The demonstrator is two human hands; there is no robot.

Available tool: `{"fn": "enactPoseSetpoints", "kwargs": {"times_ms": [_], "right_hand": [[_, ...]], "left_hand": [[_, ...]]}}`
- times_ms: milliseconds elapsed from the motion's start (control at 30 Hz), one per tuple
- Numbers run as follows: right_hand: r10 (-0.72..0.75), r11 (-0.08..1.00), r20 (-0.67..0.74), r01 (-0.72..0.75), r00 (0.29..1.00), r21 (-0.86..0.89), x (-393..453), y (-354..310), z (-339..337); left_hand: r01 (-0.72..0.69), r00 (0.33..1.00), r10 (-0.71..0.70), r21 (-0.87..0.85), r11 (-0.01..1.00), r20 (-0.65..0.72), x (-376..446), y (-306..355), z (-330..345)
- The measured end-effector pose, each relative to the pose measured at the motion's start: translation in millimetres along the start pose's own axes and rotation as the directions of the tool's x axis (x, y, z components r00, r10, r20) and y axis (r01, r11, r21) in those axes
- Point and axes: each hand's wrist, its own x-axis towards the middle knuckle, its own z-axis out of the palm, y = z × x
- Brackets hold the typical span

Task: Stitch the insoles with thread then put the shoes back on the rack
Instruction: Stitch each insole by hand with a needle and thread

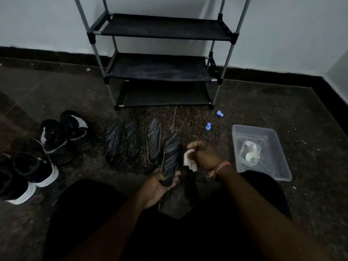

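Fingers of the left hand [156, 187] curl under the heel end of one insole [170, 159], cradling it in the palm with the toe end raised toward the rack [160, 59], a hold that presents the long edge for stitching. Fingers of the right hand [202, 154] are bent around a small white object [189, 160] (possibly a thread spool or wad; the dim light prevents identification), held just beside the insole's right edge. A thin pale line along the insole's left edge appears to be thread, though this cannot be confirmed. Three further insoles [131, 140] lie side by side on the floor [310, 113] between the person and the rack, probably staged in order of work. Four black shoes [56, 142] stand grouped to the left, well apart from the rack, whose shelves hold nothing. A clear plastic tub [278, 162] with pale contents sits to the right, within reach, and two small blue pieces [213, 120] lie near it. Stitching appears to be at an early stage.
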Motion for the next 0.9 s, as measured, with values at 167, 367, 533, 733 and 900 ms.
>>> {"fn": "enactPoseSetpoints", "kwargs": {"times_ms": [167, 367, 533, 733, 900], "right_hand": [[-0.224, 0.963, -0.028, 0.217, 0.974, -0.157, -22, 15, 50], [-0.609, 0.631, 0.165, 0.599, 0.776, -0.493, -29, 18, 89], [-0.546, 0.542, 0.449, 0.706, 0.708, -0.455, -55, 21, 117], [-0.562, 0.478, 0.381, 0.665, 0.734, -0.573, -51, 16, 103], [-0.568, 0.477, 0.325, 0.624, 0.757, -0.619, -45, 14, 109]], "left_hand": [[-0.081, 0.979, 0.105, -0.141, 0.987, 0.173, -6, 9, -13], [-0.112, 0.974, 0.162, -0.288, 0.951, 0.157, -19, 14, -17], [-0.109, 0.984, 0.158, -0.425, 0.898, 0.081, -25, 14, -27], [-0.084, 0.994, 0.104, -0.418, 0.905, 0.027, -29, 7, -14], [-0.062, 0.994, 0.094, -0.426, 0.903, 0.054, -29, 9, -19]]}}
